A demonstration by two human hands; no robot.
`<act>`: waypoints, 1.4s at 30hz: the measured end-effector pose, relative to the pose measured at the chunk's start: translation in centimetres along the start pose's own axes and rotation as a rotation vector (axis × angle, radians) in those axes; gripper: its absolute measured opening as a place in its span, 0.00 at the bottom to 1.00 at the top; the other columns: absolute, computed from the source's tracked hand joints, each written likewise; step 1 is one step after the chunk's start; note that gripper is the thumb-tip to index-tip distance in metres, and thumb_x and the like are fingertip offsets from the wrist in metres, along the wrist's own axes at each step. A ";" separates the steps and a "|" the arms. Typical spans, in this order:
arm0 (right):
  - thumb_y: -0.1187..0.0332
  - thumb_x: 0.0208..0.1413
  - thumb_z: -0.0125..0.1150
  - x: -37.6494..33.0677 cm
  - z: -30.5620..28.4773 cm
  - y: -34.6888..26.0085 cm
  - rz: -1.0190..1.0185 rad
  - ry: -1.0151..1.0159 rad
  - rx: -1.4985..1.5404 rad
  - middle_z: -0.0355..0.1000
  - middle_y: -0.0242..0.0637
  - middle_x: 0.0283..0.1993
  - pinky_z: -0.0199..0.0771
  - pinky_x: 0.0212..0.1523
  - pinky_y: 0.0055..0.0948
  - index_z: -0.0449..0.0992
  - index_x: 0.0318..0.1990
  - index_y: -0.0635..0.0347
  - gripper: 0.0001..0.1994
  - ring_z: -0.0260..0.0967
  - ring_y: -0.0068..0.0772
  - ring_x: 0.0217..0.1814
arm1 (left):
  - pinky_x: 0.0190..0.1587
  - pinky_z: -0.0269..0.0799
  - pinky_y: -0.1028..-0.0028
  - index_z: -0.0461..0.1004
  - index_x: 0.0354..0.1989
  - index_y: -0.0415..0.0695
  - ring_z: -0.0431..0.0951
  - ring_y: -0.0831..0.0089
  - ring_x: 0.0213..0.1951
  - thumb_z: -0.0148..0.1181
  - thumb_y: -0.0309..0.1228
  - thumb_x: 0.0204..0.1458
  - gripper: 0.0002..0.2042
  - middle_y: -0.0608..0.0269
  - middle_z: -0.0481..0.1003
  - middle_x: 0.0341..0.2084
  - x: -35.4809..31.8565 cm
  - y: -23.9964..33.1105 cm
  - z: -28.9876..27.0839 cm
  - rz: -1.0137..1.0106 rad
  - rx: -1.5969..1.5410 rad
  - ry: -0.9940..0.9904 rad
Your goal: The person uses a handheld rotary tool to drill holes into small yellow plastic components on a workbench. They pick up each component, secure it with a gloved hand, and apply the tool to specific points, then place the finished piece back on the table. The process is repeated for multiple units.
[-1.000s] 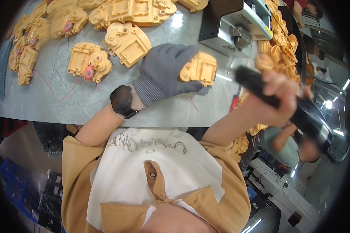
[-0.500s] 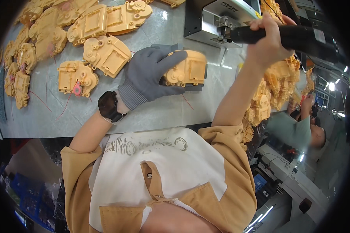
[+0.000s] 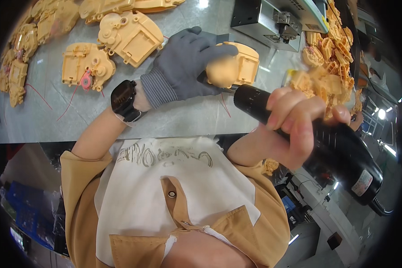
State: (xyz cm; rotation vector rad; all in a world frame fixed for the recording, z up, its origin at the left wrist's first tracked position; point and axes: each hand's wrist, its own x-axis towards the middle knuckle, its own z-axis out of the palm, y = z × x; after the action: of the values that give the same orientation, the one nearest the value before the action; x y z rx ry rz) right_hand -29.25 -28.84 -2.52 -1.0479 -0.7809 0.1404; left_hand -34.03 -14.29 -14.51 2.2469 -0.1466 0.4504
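Observation:
My left hand (image 3: 183,64), in a grey glove, is closed round the left side of a yellow plastic housing (image 3: 249,64). The housing rests on a dark fixture block (image 3: 223,38), mostly hidden beneath it. My bare right hand (image 3: 295,123) is wrapped round a black electric screwdriver (image 3: 344,149) with a coiled cord at its rear. The tool slants up and left, its nose close to the housing's lower edge; its bit is too blurred to make out.
Two yellow housings (image 3: 131,38) (image 3: 87,67) lie left of my glove, the nearer with a pink part and red wires. More are stacked at far left. A metal box-shaped machine (image 3: 265,22) stands at the back right, beside a heap of yellow parts (image 3: 339,49).
My right hand has brought the screwdriver from beside the metal machine down and toward me, close to the housing. My left hand keeps its hold on the housing. The view has shifted.

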 end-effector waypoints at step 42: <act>0.81 0.46 0.56 2.5 -0.5 0.8 0.301 -0.537 -0.188 0.63 0.35 0.24 0.67 0.25 0.39 0.53 0.49 0.46 0.26 0.65 0.34 0.19 | 0.53 0.61 0.64 0.63 0.54 0.55 0.68 0.68 0.36 0.67 0.44 0.28 0.37 0.67 0.67 0.31 -0.8 -0.2 1.8 -0.048 0.054 0.071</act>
State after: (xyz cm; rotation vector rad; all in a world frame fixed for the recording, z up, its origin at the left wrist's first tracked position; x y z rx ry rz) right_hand -26.89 -27.66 -2.05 -1.3249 -1.1287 0.6352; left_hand -34.20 -15.57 -15.97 2.2786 -0.0441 0.5129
